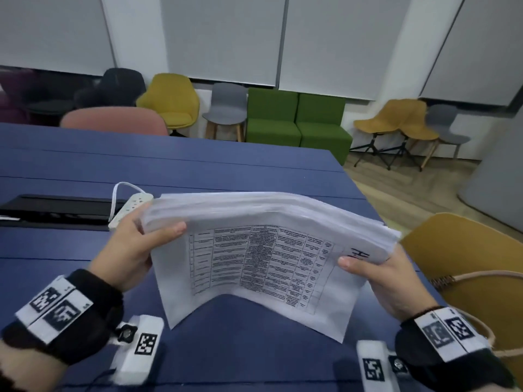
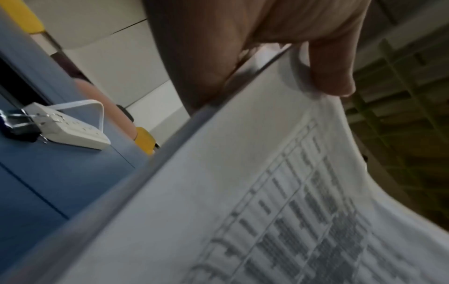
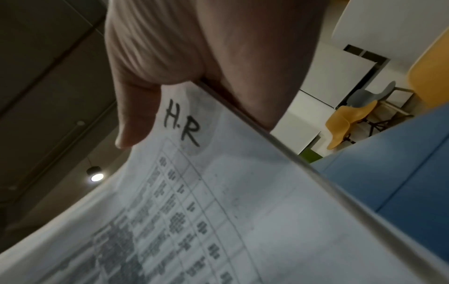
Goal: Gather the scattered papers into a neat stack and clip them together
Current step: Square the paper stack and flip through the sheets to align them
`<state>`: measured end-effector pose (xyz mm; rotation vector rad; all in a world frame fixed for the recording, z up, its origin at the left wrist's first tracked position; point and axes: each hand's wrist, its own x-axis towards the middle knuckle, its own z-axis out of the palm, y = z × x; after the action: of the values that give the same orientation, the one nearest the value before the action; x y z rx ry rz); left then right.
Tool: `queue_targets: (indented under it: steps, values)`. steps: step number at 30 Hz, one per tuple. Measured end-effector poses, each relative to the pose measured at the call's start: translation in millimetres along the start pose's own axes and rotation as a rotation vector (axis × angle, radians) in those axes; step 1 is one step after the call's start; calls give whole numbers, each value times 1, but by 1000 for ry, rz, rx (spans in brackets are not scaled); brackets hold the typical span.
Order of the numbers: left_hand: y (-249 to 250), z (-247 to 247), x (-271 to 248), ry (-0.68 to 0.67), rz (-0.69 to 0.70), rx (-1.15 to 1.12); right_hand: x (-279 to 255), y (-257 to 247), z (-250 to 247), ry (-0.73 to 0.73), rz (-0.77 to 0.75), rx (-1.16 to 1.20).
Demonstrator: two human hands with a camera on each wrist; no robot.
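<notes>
A stack of white papers (image 1: pixel 263 250) with a printed table on the top sheet is held up above the blue table (image 1: pixel 226 349), bowed in the middle. My left hand (image 1: pixel 141 241) grips its left edge, thumb on top. My right hand (image 1: pixel 379 275) grips the right edge beside the handwritten "H.R" (image 3: pixel 182 123). The thumb (image 2: pixel 330 73) presses the sheet in the left wrist view. A black binder clip (image 2: pixel 19 124) lies on the table by the power strip (image 2: pixel 70 128); the head view does not show it.
A white power strip (image 1: pixel 133 205) and a black cable tray (image 1: pixel 56 207) lie behind the papers. A yellow chair (image 1: pixel 467 264) with a woven bag stands at my right. Pink, yellow, grey and green seats line the far wall.
</notes>
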<state>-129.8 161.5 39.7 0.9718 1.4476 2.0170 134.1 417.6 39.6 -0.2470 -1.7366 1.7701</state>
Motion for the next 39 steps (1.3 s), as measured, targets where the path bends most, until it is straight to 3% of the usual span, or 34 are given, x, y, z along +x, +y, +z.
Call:
queue_targets:
  steps: [5, 9, 16, 20, 23, 28, 32, 35, 39]
  values:
    - [-20, 9, -12, 29, -13, -4, -9, 27, 9, 99, 7, 11]
    - [-9, 18, -21, 63, 30, -43, -18, 20, 17, 146, -46, 8]
    - [0, 7, -46, 64, 55, -27, -38, -1, 2, -28, -13, 51]
    - [-5, 16, -46, 86, 13, -5, -39, 9, 16, 72, -5, 38]
    - [3, 22, -47, 97, 61, 4, -37, 1, 22, 171, -79, 59]
    - [24, 20, -67, 39, 144, 1, -49, -22, 13, 156, -153, 63]
    - [1, 16, -80, 54, 59, 28, -65, -6, 8, 102, -97, 55]
    - [-15, 26, -87, 57, 1, 87, -72, 10, 15, 146, -62, 62]
    - [-8, 37, -88, 158, 35, 75, -70, 2, 27, 239, -118, 17]
